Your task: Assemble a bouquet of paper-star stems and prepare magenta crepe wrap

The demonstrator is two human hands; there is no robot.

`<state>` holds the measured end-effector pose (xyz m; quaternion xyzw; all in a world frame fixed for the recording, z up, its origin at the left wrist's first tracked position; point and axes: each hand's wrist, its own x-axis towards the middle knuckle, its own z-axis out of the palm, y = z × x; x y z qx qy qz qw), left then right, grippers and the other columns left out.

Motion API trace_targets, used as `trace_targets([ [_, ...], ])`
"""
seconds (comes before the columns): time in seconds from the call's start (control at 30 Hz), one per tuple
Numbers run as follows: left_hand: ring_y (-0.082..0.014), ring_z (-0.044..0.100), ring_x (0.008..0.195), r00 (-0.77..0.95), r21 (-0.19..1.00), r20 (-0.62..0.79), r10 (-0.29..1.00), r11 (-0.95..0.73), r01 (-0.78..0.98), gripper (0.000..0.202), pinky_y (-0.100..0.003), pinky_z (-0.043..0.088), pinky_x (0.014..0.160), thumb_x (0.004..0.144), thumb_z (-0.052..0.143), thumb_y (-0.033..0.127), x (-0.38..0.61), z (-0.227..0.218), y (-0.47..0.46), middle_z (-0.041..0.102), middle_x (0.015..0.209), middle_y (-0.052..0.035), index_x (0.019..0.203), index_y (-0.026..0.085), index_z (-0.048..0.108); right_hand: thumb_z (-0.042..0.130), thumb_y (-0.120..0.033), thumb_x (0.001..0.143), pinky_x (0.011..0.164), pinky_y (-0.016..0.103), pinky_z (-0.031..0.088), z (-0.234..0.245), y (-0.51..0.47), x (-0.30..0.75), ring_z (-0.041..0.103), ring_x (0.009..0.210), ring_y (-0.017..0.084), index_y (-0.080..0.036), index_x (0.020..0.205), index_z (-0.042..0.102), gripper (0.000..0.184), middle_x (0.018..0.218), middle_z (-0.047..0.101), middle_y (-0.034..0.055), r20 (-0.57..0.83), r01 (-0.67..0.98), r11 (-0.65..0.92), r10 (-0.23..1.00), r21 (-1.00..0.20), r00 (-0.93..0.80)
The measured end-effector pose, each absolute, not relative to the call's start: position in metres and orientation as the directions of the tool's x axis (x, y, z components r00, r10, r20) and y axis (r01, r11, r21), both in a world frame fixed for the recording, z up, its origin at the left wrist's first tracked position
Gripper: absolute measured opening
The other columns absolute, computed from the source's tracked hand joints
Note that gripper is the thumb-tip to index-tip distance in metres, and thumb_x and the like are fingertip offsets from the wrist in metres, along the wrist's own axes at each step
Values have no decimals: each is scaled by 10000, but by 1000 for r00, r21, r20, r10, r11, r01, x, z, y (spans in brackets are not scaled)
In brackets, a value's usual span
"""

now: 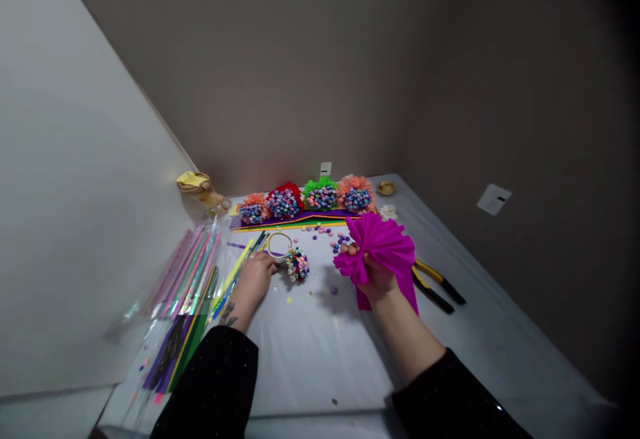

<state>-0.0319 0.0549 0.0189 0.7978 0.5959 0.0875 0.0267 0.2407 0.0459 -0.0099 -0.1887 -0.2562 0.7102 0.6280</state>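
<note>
Magenta crepe paper fan (381,246) in right hand (374,278)

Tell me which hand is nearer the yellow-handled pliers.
Right. The right hand, holding magenta crepe paper, is just left of the yellow-handled pliers in view; the left hand is much farther left.

Readable lettering — none, anywhere
</note>
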Motion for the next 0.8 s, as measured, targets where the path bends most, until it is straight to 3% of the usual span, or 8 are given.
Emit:
trace_targets([
  [0.17,-231,596,870,220,118,109,969,-233,965,171,-357,405,797,807,546,206,-29,23,53,710,843,-60,757,216,709,819,-321,543,730,342,520,-6,45,241,590,757,171,-259,737,631,276,726,614,-7,40,-814,-112,986,-570,-164],
  [0.3,-243,594,924,220,106,82,972,-228,968,167,-358,400,790,815,553,228,-30,28,49,716,932,-47,836,236,719,834,-316,532,729,313,517,-2,43,240,590,754,153,-272,748,632,299,709,602,-25,50,-827,-105,986,-553,-159],
  [0.53,-241,582,1000,183,91,91,979,-191,977,350,-337,406,851,804,483,83,-44,32,57,693,1077,-62,1043,236,688,843,-319,518,769,304,513,-4,43,241,591,780,152,-269,725,646,290,734,612,-17,38,-822,-111,987,-559,-158],
  [0.8,-234,568,946,275,88,-70,959,-268,959,199,-316,388,859,704,592,79,-49,32,109,663,942,-92,806,193,720,831,-330,542,796,318,503,-1,43,242,576,793,161,-259,740,636,287,752,600,-5,44,-825,-113,985,-553,-165],
])
